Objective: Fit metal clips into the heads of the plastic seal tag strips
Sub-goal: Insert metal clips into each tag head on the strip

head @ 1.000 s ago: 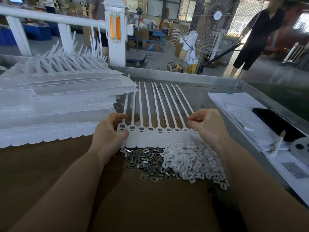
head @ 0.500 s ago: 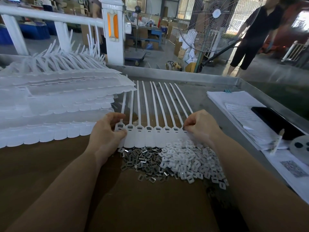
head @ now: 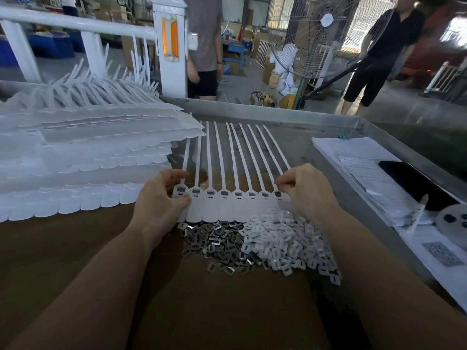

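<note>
A joined row of white seal tag strips lies flat in front of me, tails pointing away. Small dark metal clips show in the square heads. My left hand pinches the leftmost head between thumb and fingers. My right hand has its fingers curled, thumb and forefinger pressed together just above the rightmost head; whether a clip sits between them I cannot tell. Just below the row lie a heap of loose metal clips and a heap of white plastic caps.
A tall stack of white strip sheets fills the left. Papers, a black phone and a grey disc lie at the right beside the metal tray rim. Two people and a floor fan stand beyond.
Both hands stay at the two ends of the row. My right hand's pinched fingertips have shifted slightly over the rightmost head.
</note>
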A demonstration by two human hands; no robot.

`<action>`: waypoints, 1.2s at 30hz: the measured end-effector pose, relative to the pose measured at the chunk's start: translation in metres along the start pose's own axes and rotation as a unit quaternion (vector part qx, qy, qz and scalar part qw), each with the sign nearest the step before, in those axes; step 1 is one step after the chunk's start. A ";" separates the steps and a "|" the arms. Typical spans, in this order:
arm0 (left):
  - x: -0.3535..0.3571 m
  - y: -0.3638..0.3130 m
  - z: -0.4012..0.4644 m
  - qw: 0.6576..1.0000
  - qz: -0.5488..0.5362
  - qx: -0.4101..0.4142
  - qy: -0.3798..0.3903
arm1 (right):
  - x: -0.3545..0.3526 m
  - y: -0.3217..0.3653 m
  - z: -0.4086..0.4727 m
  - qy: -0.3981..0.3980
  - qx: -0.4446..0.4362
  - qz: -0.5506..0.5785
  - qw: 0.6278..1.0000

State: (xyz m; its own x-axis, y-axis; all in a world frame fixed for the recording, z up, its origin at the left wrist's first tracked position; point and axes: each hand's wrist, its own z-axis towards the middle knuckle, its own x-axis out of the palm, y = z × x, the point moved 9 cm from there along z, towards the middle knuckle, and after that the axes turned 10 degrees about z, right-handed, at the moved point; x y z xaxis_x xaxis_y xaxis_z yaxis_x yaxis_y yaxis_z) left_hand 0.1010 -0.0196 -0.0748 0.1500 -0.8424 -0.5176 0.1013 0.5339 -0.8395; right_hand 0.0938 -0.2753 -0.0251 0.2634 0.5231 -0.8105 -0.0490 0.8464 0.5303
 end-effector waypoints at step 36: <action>-0.001 -0.002 0.001 0.999 0.035 0.023 -0.010 | 0.061 0.091 -0.078 0.064 -0.270 0.018 0.961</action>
State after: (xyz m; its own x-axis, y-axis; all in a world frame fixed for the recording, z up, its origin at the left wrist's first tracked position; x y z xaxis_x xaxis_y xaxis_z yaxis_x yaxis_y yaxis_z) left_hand 0.1017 -0.0202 -0.0723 0.1770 -0.8014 -0.5713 0.1357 0.5948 -0.7923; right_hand 0.0303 -0.1589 -0.0455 0.1339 0.5313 -0.8365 -0.5574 0.7383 0.3797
